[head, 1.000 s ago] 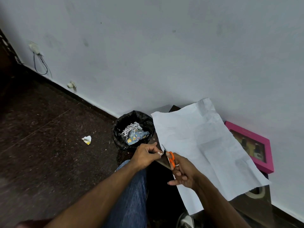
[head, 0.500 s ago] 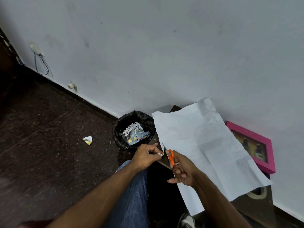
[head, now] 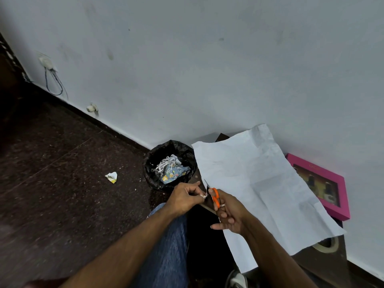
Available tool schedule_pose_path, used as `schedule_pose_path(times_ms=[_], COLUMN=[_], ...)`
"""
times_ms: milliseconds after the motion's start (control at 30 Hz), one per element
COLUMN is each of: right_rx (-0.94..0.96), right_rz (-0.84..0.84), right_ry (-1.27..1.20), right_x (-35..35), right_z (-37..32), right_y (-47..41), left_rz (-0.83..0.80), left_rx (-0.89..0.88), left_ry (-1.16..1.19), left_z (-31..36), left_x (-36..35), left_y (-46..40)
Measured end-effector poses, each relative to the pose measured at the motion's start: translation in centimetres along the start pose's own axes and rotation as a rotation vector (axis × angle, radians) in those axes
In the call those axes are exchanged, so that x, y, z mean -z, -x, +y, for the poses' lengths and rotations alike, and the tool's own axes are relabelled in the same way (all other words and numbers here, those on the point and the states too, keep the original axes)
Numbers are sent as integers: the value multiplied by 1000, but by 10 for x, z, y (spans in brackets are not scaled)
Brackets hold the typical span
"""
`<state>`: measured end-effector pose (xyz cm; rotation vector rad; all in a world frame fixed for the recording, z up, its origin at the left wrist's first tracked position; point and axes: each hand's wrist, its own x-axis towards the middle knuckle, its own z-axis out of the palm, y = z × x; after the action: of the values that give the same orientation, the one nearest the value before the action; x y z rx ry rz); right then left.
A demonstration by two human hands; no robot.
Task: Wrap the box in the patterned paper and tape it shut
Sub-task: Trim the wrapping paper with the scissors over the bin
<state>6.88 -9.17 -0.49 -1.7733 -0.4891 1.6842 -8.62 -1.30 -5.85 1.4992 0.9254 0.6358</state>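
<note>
The wrapping paper (head: 255,183) lies white side up on a small dark table (head: 324,265), its left edge hanging past the table's side. A pink box (head: 324,183) with a window lid sits beside it against the wall. My right hand (head: 230,213) grips orange-handled scissors (head: 215,196), blades pointing up at the paper's left edge. My left hand (head: 185,197) pinches a thin strip of the paper (head: 204,195) right beside the blades.
A black-lined bin (head: 170,163) with paper scraps stands on the dark floor just left of the table. A crumpled scrap (head: 111,177) lies on the floor further left. A tape roll (head: 326,245) peeks out under the paper's lower right corner. My jeans-clad knee (head: 168,246) is below.
Both hands stay at the paper's left edge. The view has shifted very slightly; the scissors and the pinched strip are almost where they were.
</note>
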Motion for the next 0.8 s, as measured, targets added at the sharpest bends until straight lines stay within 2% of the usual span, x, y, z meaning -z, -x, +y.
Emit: schedule_pose_path(times_ms=[800], right_rx=[15], right_rz=[2], right_ry=[45], right_x=[2], right_z=[-7], right_y=[-3], left_rz=[-6], left_rx=[-5], left_ry=[0], left_z=[0], left_x=[1], left_y=[-1])
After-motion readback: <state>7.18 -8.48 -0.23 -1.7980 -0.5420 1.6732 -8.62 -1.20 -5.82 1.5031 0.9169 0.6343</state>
